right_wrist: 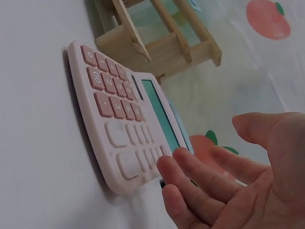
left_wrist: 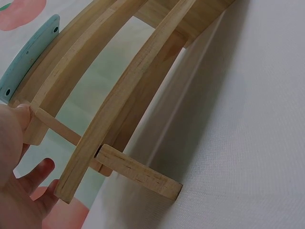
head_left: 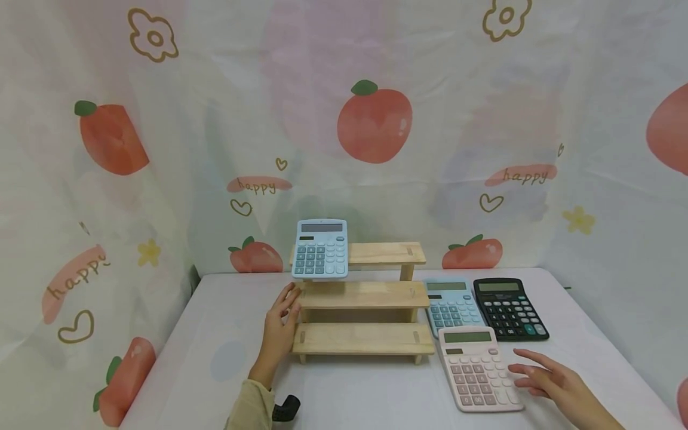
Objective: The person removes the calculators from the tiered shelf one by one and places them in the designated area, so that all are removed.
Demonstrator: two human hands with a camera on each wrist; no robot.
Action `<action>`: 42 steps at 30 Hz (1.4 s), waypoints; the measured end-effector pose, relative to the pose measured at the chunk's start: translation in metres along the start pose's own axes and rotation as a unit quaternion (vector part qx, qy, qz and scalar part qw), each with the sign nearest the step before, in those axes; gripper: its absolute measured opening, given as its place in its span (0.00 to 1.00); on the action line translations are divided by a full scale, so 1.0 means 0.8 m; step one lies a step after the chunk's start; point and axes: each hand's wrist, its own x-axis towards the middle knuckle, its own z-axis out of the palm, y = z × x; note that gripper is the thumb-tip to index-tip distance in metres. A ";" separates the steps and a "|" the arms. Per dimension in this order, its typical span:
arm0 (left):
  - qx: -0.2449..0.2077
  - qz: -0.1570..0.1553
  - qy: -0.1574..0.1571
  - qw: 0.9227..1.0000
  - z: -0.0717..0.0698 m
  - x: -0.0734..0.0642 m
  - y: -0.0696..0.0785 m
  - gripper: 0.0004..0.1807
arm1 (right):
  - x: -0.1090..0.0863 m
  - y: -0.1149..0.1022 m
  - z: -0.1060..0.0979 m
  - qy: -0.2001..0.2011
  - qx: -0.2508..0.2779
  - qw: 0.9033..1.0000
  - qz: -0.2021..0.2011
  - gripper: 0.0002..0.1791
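A three-tier wooden stand (head_left: 365, 339) is on the table. My left hand (head_left: 280, 316) touches its left end with the fingers extended; in the left wrist view the thumb (left_wrist: 21, 114) is by one tier's end. A light blue calculator (head_left: 321, 249) sits at the stand's upper left, its keys facing me. My right hand (head_left: 553, 379) hovers, fingers loosely spread, by the right edge of a pink calculator (head_left: 478, 370) that lies on the table. Behind that one lie another blue calculator (head_left: 454, 304) and a black calculator (head_left: 510, 309). The right hand holds nothing.
A white cloth (head_left: 344, 394) covers the table. A patterned fabric backdrop (head_left: 312, 119) rises behind it and at both sides. Beside the left sleeve (head_left: 252, 406) lies a black curved object (head_left: 287, 408), partly hidden by the sleeve.
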 end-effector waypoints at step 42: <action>-0.011 0.007 -0.001 1.000 0.000 0.000 0.001 0.20 | 0.035 -0.114 0.066 -0.037 0.075 0.974 -0.211 0.29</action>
